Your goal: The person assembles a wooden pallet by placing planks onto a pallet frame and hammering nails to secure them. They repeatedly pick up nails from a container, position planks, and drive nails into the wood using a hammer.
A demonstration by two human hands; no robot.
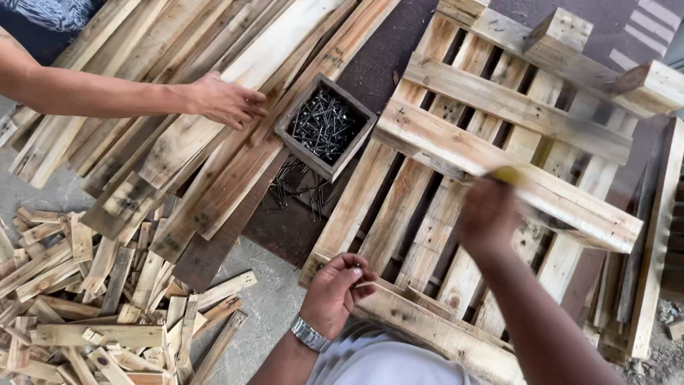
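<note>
My left hand (337,289), with a metal watch on the wrist, pinches a nail upright at the near corner of a wooden pallet (456,150). Blurred with motion, my right hand (486,217) is raised over the pallet slats, gripping a tool with a yellow handle (507,175); the tool's head is smeared and hard to make out. A small square wooden box of dark nails (325,126) sits left of the pallet, with loose nails (299,187) spilled in front of it.
Another person's hand (226,100) reaches from the left onto a stack of long planks (192,107). A heap of short wood offcuts (78,299) lies at lower left on the concrete floor. More timber leans along the right edge (655,242).
</note>
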